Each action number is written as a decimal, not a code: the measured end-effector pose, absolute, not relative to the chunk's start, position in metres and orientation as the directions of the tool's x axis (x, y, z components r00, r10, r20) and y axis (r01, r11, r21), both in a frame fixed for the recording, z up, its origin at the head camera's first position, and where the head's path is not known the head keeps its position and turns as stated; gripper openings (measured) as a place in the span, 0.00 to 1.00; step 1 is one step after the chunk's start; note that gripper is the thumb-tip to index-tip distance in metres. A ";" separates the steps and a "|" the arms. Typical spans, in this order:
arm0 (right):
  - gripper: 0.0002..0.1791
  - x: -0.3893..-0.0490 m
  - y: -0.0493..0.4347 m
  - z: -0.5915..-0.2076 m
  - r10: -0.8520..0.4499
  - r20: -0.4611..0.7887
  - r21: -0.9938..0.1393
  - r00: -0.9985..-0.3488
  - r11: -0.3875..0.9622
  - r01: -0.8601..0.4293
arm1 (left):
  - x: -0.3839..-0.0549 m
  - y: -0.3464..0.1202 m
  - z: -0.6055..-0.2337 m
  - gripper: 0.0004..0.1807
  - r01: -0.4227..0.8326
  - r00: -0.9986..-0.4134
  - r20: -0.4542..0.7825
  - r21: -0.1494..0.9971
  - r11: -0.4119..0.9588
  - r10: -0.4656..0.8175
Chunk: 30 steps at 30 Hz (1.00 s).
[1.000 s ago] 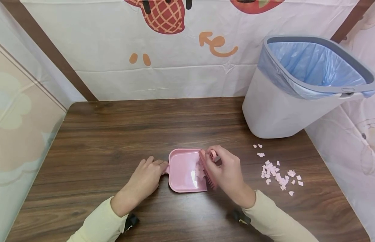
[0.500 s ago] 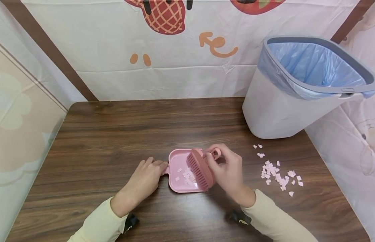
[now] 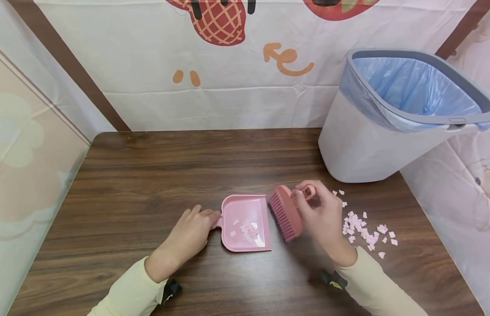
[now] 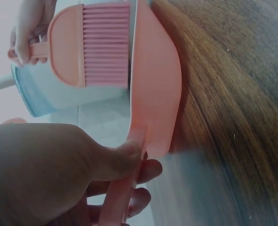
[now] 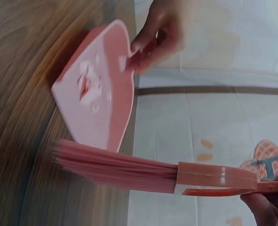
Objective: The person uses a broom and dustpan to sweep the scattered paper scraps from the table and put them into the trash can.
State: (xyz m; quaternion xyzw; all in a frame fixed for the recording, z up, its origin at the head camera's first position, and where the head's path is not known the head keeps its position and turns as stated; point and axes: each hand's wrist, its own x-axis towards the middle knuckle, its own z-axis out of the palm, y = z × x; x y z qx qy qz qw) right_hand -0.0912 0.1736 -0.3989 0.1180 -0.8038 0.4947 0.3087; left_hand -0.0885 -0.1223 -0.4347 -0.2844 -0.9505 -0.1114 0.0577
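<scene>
A pink dustpan (image 3: 234, 206) lies on the wooden table with its wide lip facing right. Small pale paper scraps (image 3: 248, 229) sit inside it. My left hand (image 3: 189, 235) grips the dustpan's short handle, thumb on top and fingers curled below in the left wrist view. In my right hand (image 3: 323, 215) is a pink hand brush (image 3: 290, 213), pinched by its looped handle. Its bristles (image 5: 115, 167) point down to the left, just right of the dustpan's lip. More paper scraps (image 3: 357, 224) lie scattered to the right of my right hand.
A white trash bin (image 3: 359, 145) with a grey rim and blue bag stands at the table's back right. Behind the wooden table (image 3: 169, 166) hangs a white printed cloth (image 3: 229, 105).
The brush first swept left over the dustpan, pushing scraps deeper inside. It has since moved right, off the pan, with my right hand. My left hand and the dustpan have stayed in place.
</scene>
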 end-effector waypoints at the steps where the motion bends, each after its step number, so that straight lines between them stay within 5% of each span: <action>1: 0.09 -0.091 0.178 -0.400 0.125 0.613 -0.719 -0.780 0.498 -0.485 | -0.089 -0.122 -0.434 0.06 0.553 -0.832 0.171 0.181 0.813 0.528; 17: 0.10 -0.058 0.253 -0.396 0.086 0.664 -0.558 -0.743 0.718 -0.416 | -0.088 -0.125 -0.435 0.12 0.525 -0.851 0.085 0.207 0.826 0.519; 30: 0.09 -0.049 0.264 -0.404 0.136 0.617 -0.593 -0.775 0.728 -0.344 | -0.086 -0.131 -0.439 0.14 0.547 -0.837 0.142 0.214 0.809 0.528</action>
